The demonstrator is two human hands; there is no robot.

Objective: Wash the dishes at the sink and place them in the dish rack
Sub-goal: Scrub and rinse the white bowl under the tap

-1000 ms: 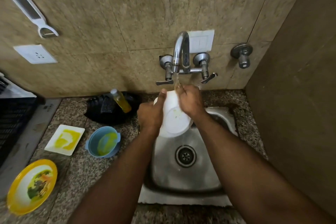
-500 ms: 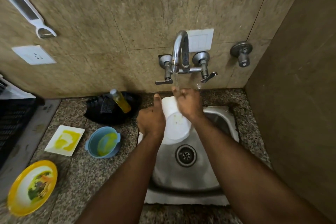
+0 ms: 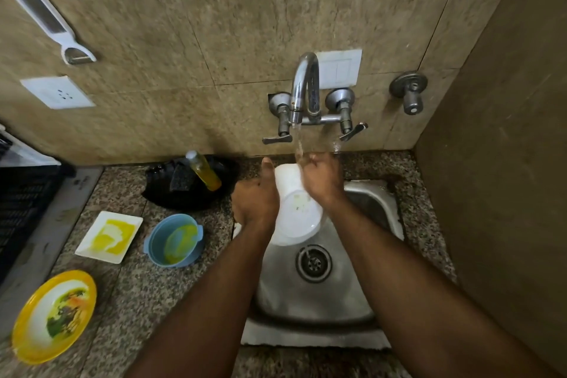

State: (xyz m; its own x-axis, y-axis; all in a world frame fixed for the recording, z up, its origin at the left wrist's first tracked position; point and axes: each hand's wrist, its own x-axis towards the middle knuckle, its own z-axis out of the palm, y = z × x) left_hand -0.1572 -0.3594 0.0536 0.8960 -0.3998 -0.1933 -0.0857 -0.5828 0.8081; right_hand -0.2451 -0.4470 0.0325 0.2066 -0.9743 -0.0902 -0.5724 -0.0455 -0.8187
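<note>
Bowl (image 3: 296, 209) at frame centre over the sink (image 3: 377, 202), tipped on edge, base toward camera. Left hand (image 3: 256, 198) grips its left rim; right hand (image 3: 322, 178), fingers apparently curled, rubs its upper-right wall under the stream (image 3: 298, 144).

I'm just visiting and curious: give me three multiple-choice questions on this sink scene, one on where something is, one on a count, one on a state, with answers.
1. Where is the blue bowl?
A. in the sink
B. on the counter left of the sink
C. in the black rack

2. How many dirty dishes wait on the counter?
A. one
B. three
C. five

3. The tap is:
A. running
B. off
C. covered

Answers:
1 B, it stands on the granite beside the white square plate.
2 B, that plate, the blue bowl and the yellow-rimmed plate.
3 A, water falls onto the right hand, which with the left hand holds the white bowl over the sink.
</note>
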